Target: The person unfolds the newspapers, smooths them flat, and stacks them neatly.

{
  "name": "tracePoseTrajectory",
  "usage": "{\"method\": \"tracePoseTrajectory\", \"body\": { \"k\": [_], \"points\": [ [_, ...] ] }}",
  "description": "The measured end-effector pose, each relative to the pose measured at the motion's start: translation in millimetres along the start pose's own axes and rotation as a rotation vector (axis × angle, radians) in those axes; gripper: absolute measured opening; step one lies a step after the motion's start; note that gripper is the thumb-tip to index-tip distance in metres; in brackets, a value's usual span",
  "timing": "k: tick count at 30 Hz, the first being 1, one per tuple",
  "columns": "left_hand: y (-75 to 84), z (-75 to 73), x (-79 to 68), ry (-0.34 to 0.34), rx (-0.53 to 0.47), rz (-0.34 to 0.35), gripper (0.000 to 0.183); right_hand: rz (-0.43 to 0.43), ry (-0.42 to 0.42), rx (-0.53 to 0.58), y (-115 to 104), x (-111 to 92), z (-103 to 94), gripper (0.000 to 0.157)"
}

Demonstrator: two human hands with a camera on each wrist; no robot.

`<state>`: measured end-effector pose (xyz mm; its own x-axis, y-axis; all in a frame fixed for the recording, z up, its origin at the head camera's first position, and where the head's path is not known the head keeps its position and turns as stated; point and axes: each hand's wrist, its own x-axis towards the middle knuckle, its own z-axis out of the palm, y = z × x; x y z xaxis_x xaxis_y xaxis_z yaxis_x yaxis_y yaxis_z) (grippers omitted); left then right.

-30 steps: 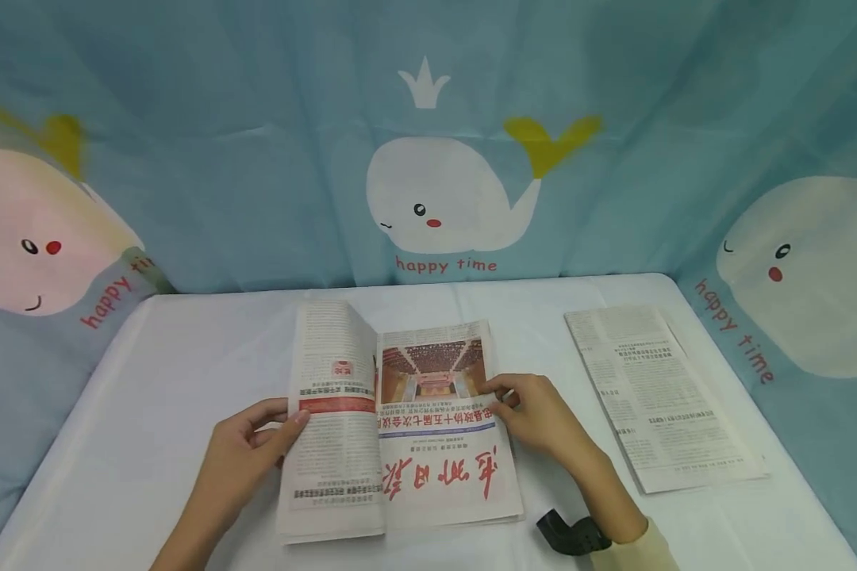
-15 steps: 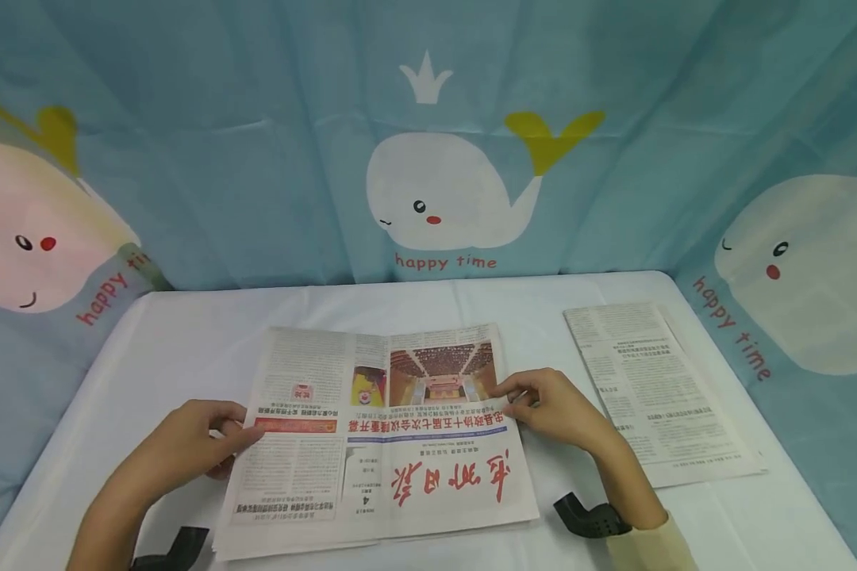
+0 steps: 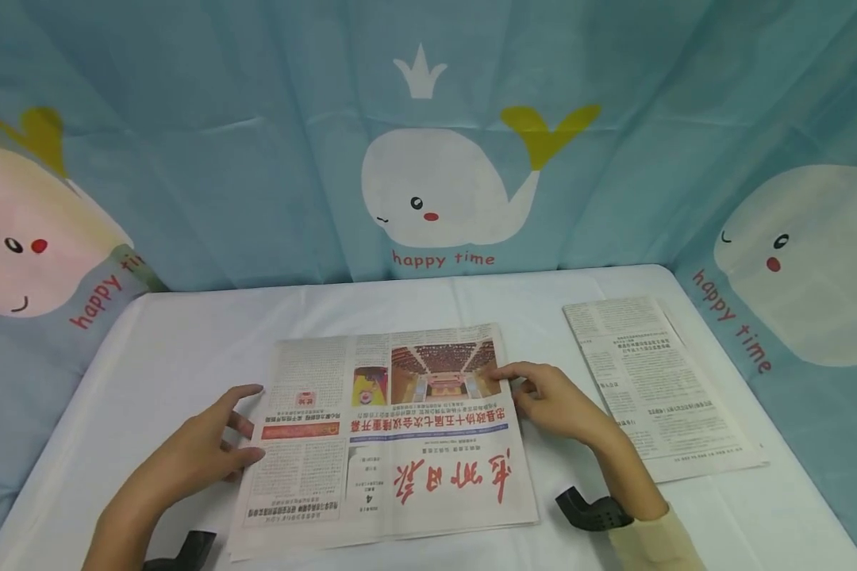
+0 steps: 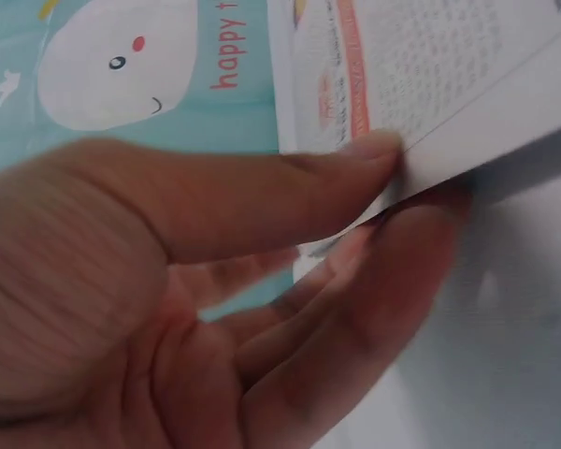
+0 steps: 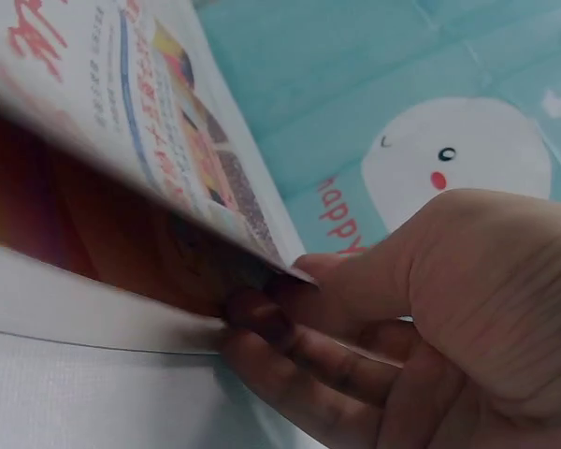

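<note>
An unfolded newspaper (image 3: 428, 448) lies on the white table, its print upside down in the head view. My left hand (image 3: 182, 456) is at its left edge; in the left wrist view the thumb lies over the paper and fingers are beneath it, pinching the edge. The index finger is spread away in the head view. At the right edge, my right hand (image 3: 560, 404) holds the sheets near the photo. In the right wrist view its fingertips (image 5: 252, 313) are at the edge, where the top sheet stands apart from a lower one.
A second folded newspaper stack (image 3: 660, 388) lies on the right of the white table (image 3: 186, 341). Behind hangs a blue curtain (image 3: 271, 198) with whales on it. Black curved pieces, one (image 3: 593, 509) at the right wrist, sit by both wrists.
My left hand has swung the newspaper's folded left half out to the left, and it now lies flat. Its index finger has since spread from the edge. The right hand stays at the right edge.
</note>
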<state>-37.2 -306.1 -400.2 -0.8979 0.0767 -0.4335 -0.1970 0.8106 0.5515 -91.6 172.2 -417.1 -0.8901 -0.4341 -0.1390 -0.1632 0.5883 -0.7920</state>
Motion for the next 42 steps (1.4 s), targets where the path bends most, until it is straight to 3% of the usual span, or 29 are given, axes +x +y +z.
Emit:
{"method": "tracePoseTrajectory", "body": {
  "k": [5,13,23,31,34,37,42],
  "points": [
    [-4.2,-3.5,-0.6,-0.067,0.04,0.118,0.061,-0.008,0.072,-0.083,3.6,1.1,2.7,0.044],
    [-2.3,-3.8,2.6,-0.079,0.067,0.118,0.03,-0.033,0.157,-0.252,4.0,0.9,3.0,0.031],
    [-2.1,-3.9,-2.2,-0.12,0.046,0.103,0.019,-0.167,0.235,-0.315,6.6,1.1,0.9,0.012],
    [-8.8,-8.6,-5.9,-0.144,0.057,0.211,0.015,-0.221,0.277,-0.298,8.4,5.2,-1.8,0.016],
    [-11.7,-9.0,-8.0,-0.136,0.061,0.266,0.022,-0.242,0.262,-0.247,9.2,5.3,-2.6,0.019],
    [-13.7,-8.1,-9.8,-0.106,0.053,0.29,0.043,-0.249,0.254,-0.196,9.6,4.1,-3.4,0.021],
    [-18.0,-4.7,-8.5,0.015,0.085,0.366,0.077,-0.265,0.244,-0.134,8.8,1.5,-5.9,0.029]
  ]
}}
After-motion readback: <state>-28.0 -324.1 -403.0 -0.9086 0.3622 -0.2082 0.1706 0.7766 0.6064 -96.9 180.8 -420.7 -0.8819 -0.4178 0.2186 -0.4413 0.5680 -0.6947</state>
